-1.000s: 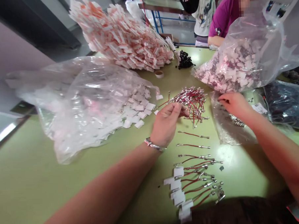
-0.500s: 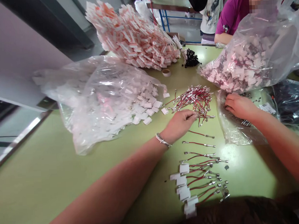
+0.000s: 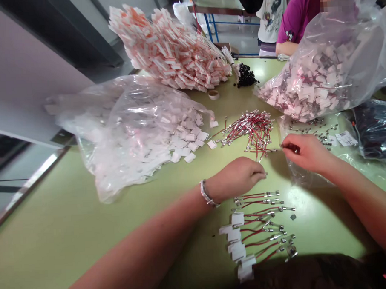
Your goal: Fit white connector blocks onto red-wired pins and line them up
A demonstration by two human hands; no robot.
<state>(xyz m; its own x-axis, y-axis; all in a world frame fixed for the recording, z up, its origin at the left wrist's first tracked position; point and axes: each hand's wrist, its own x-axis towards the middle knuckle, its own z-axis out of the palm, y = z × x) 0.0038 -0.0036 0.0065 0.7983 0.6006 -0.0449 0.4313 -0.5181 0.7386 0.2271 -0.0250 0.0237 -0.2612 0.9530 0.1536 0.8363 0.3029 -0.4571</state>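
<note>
My left hand (image 3: pixel 237 176) is closed in a pinch above the row of wires. A small metal terminal end (image 3: pixel 266 174) pokes out past its fingertips; the rest of that lead is hidden by the fingers. My right hand (image 3: pixel 304 152) is pinched shut at the edge of a clear bag, with a tiny metal piece (image 3: pixel 281 145) at its fingertips. Short red wires with metal terminals (image 3: pixel 263 215) lie side by side below my left hand, several with white connector housings (image 3: pixel 238 250) on their left ends. A tangled pile of similar red wires (image 3: pixel 250 127) lies just beyond both hands.
An open clear bag (image 3: pixel 293 176) under my right hand holds loose small metal parts (image 3: pixel 323 134). White housings spill from a large bag (image 3: pixel 116 152) at left. Another full bag (image 3: pixel 321 79), a bundle of orange-white connectors (image 3: pixel 176 51) and a tape roll (image 3: pixel 213 95) stand farther back. A person (image 3: pixel 298 16) sits opposite.
My right hand has come out of the small-parts bag, moving left with a tiny metal piece. My left hand has moved from the wire pile toward me, above the row.
</note>
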